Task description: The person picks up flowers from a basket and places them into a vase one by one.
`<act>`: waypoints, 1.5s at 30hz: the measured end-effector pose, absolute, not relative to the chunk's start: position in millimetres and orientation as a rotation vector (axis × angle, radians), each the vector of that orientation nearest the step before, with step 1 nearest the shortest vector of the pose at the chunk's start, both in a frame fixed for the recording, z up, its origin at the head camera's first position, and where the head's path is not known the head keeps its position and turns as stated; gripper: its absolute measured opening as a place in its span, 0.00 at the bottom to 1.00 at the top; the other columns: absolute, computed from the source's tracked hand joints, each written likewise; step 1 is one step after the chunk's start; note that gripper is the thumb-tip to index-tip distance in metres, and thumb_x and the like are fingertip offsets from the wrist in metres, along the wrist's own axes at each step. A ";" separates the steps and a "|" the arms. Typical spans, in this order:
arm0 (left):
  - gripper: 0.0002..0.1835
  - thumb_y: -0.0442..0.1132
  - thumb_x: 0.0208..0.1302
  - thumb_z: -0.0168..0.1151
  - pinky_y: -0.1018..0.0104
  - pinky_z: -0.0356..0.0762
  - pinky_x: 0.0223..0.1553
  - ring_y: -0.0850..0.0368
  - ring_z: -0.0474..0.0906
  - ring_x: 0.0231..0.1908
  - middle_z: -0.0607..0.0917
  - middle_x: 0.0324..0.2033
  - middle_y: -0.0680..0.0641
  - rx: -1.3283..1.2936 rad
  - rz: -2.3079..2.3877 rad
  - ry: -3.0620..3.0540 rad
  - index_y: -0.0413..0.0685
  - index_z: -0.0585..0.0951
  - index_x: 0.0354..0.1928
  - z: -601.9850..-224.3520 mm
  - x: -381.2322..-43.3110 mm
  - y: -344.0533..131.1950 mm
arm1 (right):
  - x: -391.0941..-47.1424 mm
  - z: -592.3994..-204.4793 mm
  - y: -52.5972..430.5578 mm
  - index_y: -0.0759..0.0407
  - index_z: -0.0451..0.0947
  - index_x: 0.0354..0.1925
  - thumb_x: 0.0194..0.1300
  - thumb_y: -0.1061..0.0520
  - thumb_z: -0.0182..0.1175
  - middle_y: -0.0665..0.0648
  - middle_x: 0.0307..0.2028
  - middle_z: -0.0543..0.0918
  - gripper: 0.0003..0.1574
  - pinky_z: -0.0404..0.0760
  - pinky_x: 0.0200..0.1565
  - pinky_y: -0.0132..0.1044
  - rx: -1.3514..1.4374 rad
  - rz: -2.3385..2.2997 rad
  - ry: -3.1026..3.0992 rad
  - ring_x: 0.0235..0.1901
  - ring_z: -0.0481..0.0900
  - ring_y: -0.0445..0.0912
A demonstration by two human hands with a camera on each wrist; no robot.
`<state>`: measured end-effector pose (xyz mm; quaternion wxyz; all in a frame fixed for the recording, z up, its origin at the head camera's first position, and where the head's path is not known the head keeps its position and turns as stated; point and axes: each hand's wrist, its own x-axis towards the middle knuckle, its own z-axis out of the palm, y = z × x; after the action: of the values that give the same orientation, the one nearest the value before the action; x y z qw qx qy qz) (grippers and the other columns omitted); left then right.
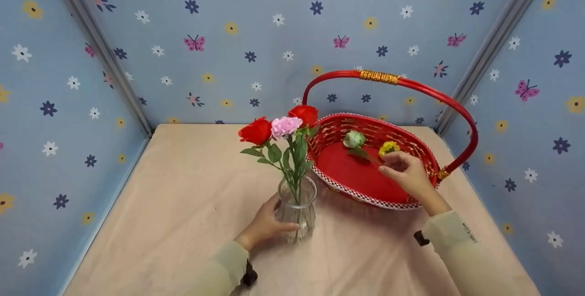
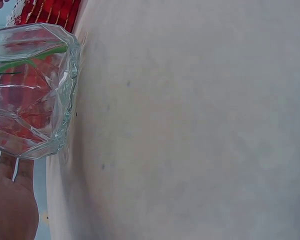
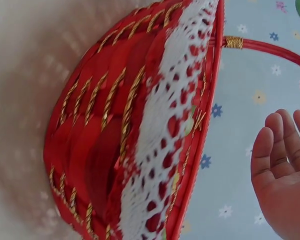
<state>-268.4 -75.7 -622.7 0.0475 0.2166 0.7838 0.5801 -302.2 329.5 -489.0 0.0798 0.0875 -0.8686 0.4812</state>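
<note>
My left hand (image 1: 267, 225) holds the clear glass vase (image 1: 297, 218) low on its side, thumb across the front. In the left wrist view the vase's base (image 2: 65, 100) meets the cloth, with fingers (image 2: 22, 172) behind it. Two red roses (image 1: 256, 131) and a pink carnation (image 1: 286, 127) stand in the vase on leafy green stems. My right hand (image 1: 406, 172) is over the red basket (image 1: 365, 198), fingers loosely bent, near the stem of a pale green rose (image 1: 354, 139). A yellow flower (image 1: 388, 148) lies just beyond those fingers. In the right wrist view the right hand (image 3: 285, 175) shows nothing in its grasp.
The basket's tall red handle (image 1: 468, 127) arches over it, wrapped in gold at the top. White lace trim (image 3: 160, 115) runs along its rim. A pale cloth (image 1: 201, 186) covers the table, and blue flowered panels (image 1: 256, 58) enclose it at the back and sides.
</note>
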 end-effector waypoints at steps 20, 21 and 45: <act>0.53 0.51 0.41 0.82 0.54 0.63 0.69 0.53 0.68 0.66 0.74 0.64 0.52 0.677 1.792 2.389 0.60 0.64 0.71 -626.9 -270.1 -74.8 | -306.7 -502.7 353.7 0.52 0.77 0.56 0.61 0.43 0.68 0.59 0.53 0.81 0.28 0.77 0.45 0.21 0.153 1.364 -2.664 0.48 0.78 0.50; 0.53 0.51 0.41 0.82 0.54 0.63 0.69 0.53 0.68 0.66 0.74 0.64 0.52 0.677 1.796 2.386 0.60 0.64 0.71 -627.2 -270.4 -74.8 | -307.4 -504.4 354.5 0.53 0.77 0.56 0.61 0.43 0.68 0.59 0.53 0.81 0.28 0.77 0.45 0.21 0.157 1.370 -2.663 0.48 0.78 0.51; 0.53 0.54 0.42 0.81 0.50 0.62 0.69 0.52 0.66 0.68 0.73 0.65 0.53 0.670 1.728 2.431 0.62 0.63 0.71 -623.5 -268.6 -75.6 | -315.1 -529.4 364.7 0.52 0.71 0.63 0.58 0.46 0.71 0.59 0.60 0.76 0.37 0.74 0.61 0.55 0.156 1.342 -2.824 0.59 0.74 0.58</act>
<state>-268.6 -75.6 -623.5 0.0424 0.2188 0.7946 0.5648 -315.1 364.7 -529.4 0.0055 0.0499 -0.9021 0.4285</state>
